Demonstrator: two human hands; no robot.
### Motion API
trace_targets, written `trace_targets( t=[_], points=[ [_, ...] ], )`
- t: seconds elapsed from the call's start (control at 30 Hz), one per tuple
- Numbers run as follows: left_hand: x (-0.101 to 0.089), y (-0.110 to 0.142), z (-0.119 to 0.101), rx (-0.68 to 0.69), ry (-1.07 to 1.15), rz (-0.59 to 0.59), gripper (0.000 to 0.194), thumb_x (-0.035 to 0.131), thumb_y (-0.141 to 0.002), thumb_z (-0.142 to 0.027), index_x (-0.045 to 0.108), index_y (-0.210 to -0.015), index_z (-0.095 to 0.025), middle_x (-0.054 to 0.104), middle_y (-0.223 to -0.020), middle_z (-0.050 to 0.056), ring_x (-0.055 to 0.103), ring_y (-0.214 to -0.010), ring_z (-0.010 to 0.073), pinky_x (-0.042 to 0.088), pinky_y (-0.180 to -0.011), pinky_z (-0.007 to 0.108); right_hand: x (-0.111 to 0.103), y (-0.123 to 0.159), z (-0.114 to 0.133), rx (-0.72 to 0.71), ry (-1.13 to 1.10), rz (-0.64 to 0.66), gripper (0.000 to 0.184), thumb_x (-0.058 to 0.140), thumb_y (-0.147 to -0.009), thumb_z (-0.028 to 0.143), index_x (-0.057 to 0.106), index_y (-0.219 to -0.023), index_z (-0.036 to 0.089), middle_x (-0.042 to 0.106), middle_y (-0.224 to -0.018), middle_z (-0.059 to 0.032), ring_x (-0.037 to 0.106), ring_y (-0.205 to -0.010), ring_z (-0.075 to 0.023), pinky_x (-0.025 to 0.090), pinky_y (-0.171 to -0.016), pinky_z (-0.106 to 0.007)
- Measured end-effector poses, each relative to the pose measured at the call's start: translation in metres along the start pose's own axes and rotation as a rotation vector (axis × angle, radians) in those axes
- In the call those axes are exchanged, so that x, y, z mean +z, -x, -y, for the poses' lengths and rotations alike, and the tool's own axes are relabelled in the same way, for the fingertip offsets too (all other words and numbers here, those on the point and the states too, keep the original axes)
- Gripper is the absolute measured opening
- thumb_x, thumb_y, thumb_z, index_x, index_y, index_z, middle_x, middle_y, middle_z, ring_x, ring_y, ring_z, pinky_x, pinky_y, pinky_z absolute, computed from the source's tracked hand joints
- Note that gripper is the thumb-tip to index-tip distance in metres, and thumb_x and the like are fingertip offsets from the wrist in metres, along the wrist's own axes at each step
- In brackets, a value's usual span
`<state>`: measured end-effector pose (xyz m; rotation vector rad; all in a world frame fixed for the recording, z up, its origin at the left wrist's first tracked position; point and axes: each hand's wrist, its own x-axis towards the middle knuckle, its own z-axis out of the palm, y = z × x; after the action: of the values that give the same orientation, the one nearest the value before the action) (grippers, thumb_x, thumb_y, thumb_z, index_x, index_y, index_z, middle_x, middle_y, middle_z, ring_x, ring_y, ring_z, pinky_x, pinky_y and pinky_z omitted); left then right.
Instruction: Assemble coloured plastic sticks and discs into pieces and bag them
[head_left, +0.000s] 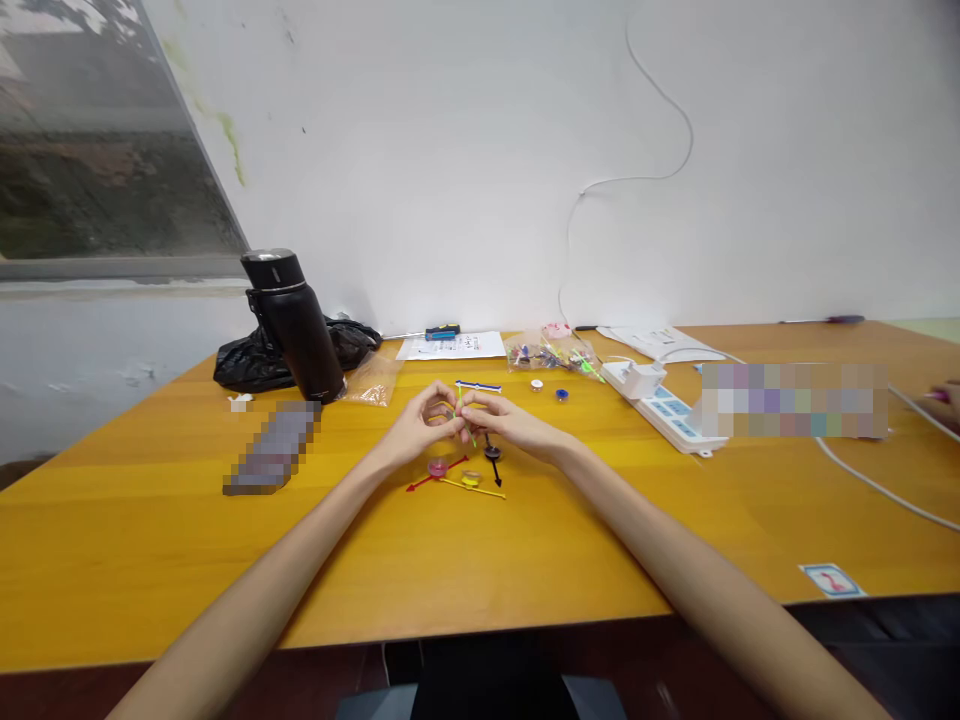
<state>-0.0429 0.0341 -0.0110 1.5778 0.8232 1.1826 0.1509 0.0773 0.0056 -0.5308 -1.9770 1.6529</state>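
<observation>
My left hand [417,420] and my right hand [511,422] meet above the middle of the table, fingertips pinched on a thin green plastic arrow [472,437]. Its middle is hidden by my fingers. Just below them lie a red arrow [414,487] with a pinkish-red disc [436,467], a yellow arrow [487,492] beside a yellow disc [471,478], and a black arrow [497,474] with a black disc [492,453]. Behind my fingers is a blue arrow [478,386]. A white disc [536,385] and a blue disc [562,396] sit beyond my right hand.
At left stand a black bottle [304,335] and a black plastic bag [244,365], near a blurred-out flat object [274,450]. Clear bags of small parts [551,352] lie at the back. A white power strip [679,420] is at right. Another person's hand [946,405] shows at the right edge.
</observation>
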Motion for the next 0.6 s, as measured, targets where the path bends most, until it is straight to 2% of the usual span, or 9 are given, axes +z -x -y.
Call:
trace_targets(
  t=[0.27,0.37,0.47,0.6],
  points=[
    [0.002,0.001,0.000,-0.046,0.002,0.041,0.029,0.070,-0.086,-0.035,0.046,-0.089,-0.021,0.069,-0.082,0.003,0.069,-0.079,0.0166,0.043,-0.063,0.022,0.002,0.001,-0.002,-0.038,0.012,0.079,0.028,0.054,-0.098,0.047,0.054,-0.100,0.020,0.051,-0.078,0.0022,0.046,-0.072,-0.0129,0.033,-0.069,-0.027],
    [-0.002,0.002,0.000,-0.053,-0.010,0.026,0.031,0.074,-0.081,-0.034,0.047,-0.085,-0.020,0.060,-0.077,-0.002,0.063,-0.066,0.0114,0.041,-0.058,0.021,0.000,0.001,-0.006,-0.043,-0.001,0.085,0.028,0.055,-0.097,0.048,0.054,-0.098,0.020,0.047,-0.077,0.0026,0.042,-0.071,-0.0130,0.032,-0.069,-0.027],
    [-0.005,0.002,0.000,-0.058,-0.005,0.010,0.029,0.074,-0.078,-0.032,0.048,-0.082,-0.020,0.052,-0.076,-0.005,0.050,-0.055,0.0064,0.041,-0.055,0.021,-0.010,0.001,-0.009,-0.042,-0.023,-0.015,0.027,0.058,-0.095,0.047,0.055,-0.092,0.020,0.046,-0.078,0.0024,0.040,-0.070,-0.0129,0.033,-0.070,-0.028],
    [-0.006,0.000,0.002,-0.112,0.090,-0.038,0.020,0.065,-0.084,-0.033,0.051,-0.094,-0.022,0.055,-0.084,-0.002,0.048,-0.060,0.0075,0.039,-0.056,0.021,-0.025,0.001,-0.010,-0.089,0.123,-0.235,0.021,0.055,-0.094,0.042,0.059,-0.095,0.021,0.051,-0.077,0.0012,0.044,-0.070,-0.0148,0.035,-0.073,-0.030]
  ],
)
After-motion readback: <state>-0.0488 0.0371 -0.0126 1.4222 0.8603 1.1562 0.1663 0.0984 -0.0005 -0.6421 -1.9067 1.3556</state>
